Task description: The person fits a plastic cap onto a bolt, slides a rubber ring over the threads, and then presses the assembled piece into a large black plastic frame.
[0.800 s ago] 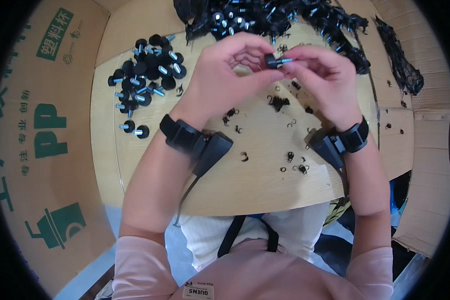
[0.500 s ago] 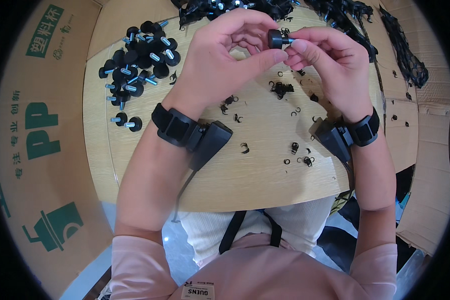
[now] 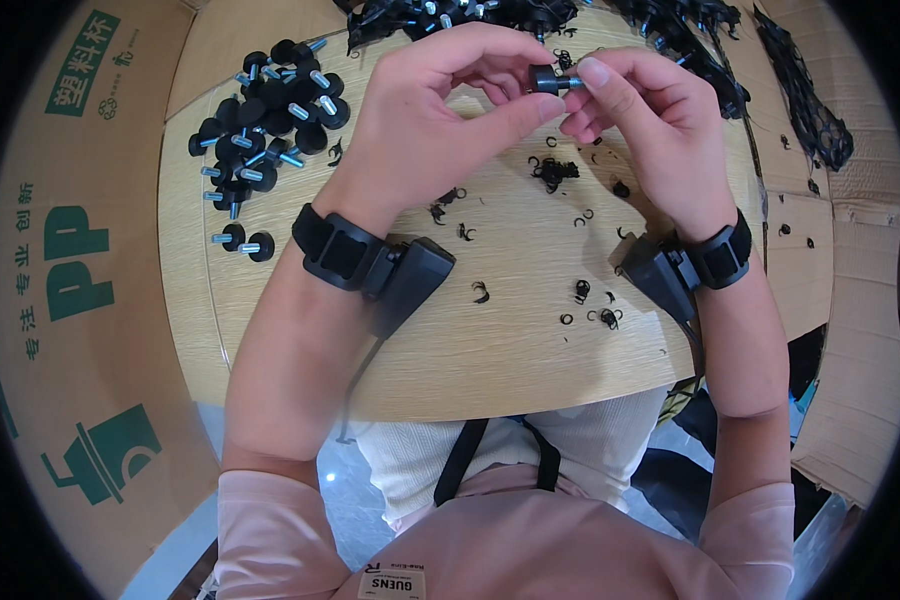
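A small black round knob with a short bright threaded stud (image 3: 547, 79) is held in the air above the far half of the round pale wooden table (image 3: 530, 330), between the two hands. The left hand (image 3: 440, 110) is closed on its black head, thumb below and fingers curled over the top. The right hand (image 3: 650, 120) is pinched on the stud end with thumb and forefinger. The long axis of the piece runs almost level, left to right, from one grip to the other, the head toward the left grip and the stud pointing into the right one. Both hands are in touch with it; neither is nearer.

No container is to be seen. Out to the left of the left grip, and well apart from it, a heap of like black knobs with bright studs (image 3: 265, 115) lies loose on the table. Beyond both grips, along the far edge, a darker tangle of black parts (image 3: 450, 15) is spread. Below the grips, toward the body, small black curled rings and scraps (image 3: 585, 295) are scattered over the wood. Black bands with boxy units are worn on both wrists. Flat brown cardboard with green print (image 3: 70, 280) lies to the left of the table.
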A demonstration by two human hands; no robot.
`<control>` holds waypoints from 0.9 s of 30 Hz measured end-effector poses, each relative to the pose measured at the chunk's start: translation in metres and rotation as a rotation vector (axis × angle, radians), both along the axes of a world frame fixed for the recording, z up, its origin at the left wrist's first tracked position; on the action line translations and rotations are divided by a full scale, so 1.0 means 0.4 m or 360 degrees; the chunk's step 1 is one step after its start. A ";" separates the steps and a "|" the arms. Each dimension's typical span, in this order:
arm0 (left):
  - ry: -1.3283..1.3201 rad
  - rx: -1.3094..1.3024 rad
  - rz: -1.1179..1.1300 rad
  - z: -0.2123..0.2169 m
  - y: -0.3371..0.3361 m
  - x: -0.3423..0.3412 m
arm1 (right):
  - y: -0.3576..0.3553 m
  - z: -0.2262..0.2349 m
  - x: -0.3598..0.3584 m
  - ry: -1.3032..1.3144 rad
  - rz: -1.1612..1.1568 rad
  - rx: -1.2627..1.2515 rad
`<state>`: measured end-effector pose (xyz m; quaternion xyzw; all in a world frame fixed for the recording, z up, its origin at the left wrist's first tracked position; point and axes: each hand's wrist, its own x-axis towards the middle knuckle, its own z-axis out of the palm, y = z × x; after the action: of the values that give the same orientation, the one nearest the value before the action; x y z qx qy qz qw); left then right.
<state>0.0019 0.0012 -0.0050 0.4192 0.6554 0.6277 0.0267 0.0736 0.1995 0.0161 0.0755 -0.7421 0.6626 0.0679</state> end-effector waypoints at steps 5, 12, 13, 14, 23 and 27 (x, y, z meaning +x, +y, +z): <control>0.0080 0.0031 0.0008 -0.005 -0.001 -0.005 | -0.007 -0.011 -0.002 0.0141 -0.0009 -0.0008; 0.0086 0.0017 0.0015 -0.009 -0.002 -0.006 | 0.000 -0.010 0.002 0.0107 0.0033 0.0059; 0.0088 0.0014 0.0018 -0.008 -0.003 -0.006 | -0.001 -0.010 0.001 0.0109 0.0036 0.0056; 0.0099 0.0016 0.0020 -0.007 -0.004 -0.007 | -0.001 -0.009 0.000 0.0107 0.0043 0.0058; 0.0287 -0.0007 -0.0023 -0.009 -0.002 -0.017 | -0.001 -0.005 0.001 -0.0007 -0.0001 0.0055; 0.0297 -0.0057 -0.0014 -0.004 -0.001 -0.011 | -0.001 0.009 0.001 -0.0136 -0.0002 0.0046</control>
<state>-0.0024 0.0007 -0.0068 0.4781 0.6644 0.5740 -0.0242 0.0740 0.1992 0.0197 0.0477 -0.7537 0.6545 0.0354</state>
